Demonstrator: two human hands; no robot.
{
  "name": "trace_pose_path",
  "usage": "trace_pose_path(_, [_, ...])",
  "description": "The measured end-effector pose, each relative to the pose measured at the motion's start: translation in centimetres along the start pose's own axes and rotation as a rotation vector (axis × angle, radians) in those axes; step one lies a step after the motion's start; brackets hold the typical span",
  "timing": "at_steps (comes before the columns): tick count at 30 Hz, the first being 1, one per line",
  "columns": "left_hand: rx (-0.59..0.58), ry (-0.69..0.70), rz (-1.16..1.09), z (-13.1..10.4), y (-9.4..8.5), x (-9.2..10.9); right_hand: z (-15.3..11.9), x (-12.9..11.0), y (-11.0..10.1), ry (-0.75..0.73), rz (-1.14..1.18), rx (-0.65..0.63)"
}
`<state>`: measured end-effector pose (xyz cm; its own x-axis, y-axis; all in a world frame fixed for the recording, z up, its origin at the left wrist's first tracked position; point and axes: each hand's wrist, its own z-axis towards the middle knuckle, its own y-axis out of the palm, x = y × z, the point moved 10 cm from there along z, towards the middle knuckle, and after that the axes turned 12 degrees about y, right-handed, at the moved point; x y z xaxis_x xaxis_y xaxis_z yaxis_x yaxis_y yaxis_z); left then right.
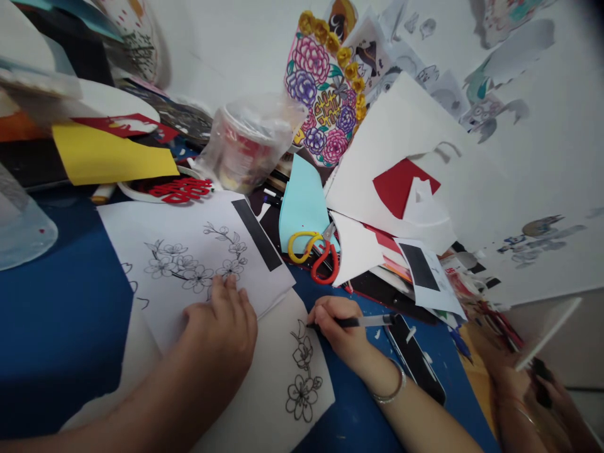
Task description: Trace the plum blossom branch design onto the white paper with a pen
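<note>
My right hand (337, 321) grips a black pen (363, 321) with a clear barrel. Its tip meets the white drawing paper (264, 371) near the upper leaves of an inked flower branch (302, 377). My left hand (221, 327) lies flat, fingers stretched out, on a printed sheet (212, 217) of blossom line art. That sheet overlaps the drawing paper, and the fingertips touch its flowers. A black strip (257, 236) runs along the printed sheet's right side. A silver bracelet (391, 387) circles my right wrist.
Scissors (314, 251) with yellow and red handles lie beyond my hands, against folded light-blue paper (304, 201). A phone (418, 358) rests right of my right forearm. A plastic-wrapped tub (245, 145) and yellow paper (113, 154) stand behind. Another person's hands (542, 396) show at the right.
</note>
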<state>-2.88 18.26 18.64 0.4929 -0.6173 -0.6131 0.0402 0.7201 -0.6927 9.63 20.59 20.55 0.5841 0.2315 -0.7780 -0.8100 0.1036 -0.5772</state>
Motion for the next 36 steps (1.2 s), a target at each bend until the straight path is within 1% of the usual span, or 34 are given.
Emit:
trace_pose_path(5, [-0.016, -0.007, 0.008, 0.01, -0.27, -0.26, -0.06, 0.17, 0.16, -0.004, 0.040, -0.019])
trace_pose_path(10, [0.011, -0.025, 0.000, 0.05, -0.04, -0.18, -0.01, 0.19, 0.33, 0.002, 0.035, -0.039])
trace_pose_path(14, [0.028, -0.016, 0.003, 0.12, -0.20, -0.11, 0.07, 0.08, 0.20, -0.001, 0.034, -0.023])
trace_pose_path(18, [-0.008, 0.015, -0.003, 0.20, -0.19, -0.07, 0.03, -0.10, 0.06, -0.017, 0.048, -0.011])
trace_pose_path(23, [-0.021, 0.016, -0.011, 0.30, -0.12, -0.11, -0.04, 0.22, -0.30, 0.004, -0.039, 0.030])
trace_pose_path(29, [-0.020, 0.002, -0.014, 0.27, -0.04, -0.05, 0.09, 0.28, -0.19, 0.003, -0.068, 0.030])
trace_pose_path(32, [0.001, -0.016, -0.005, 0.11, -0.13, -0.12, 0.16, 0.15, -0.09, -0.006, -0.054, 0.025])
trace_pose_path(36, [-0.032, 0.004, -0.009, 0.05, 0.35, 0.13, 0.26, -0.13, -0.01, -0.020, -0.038, 0.014])
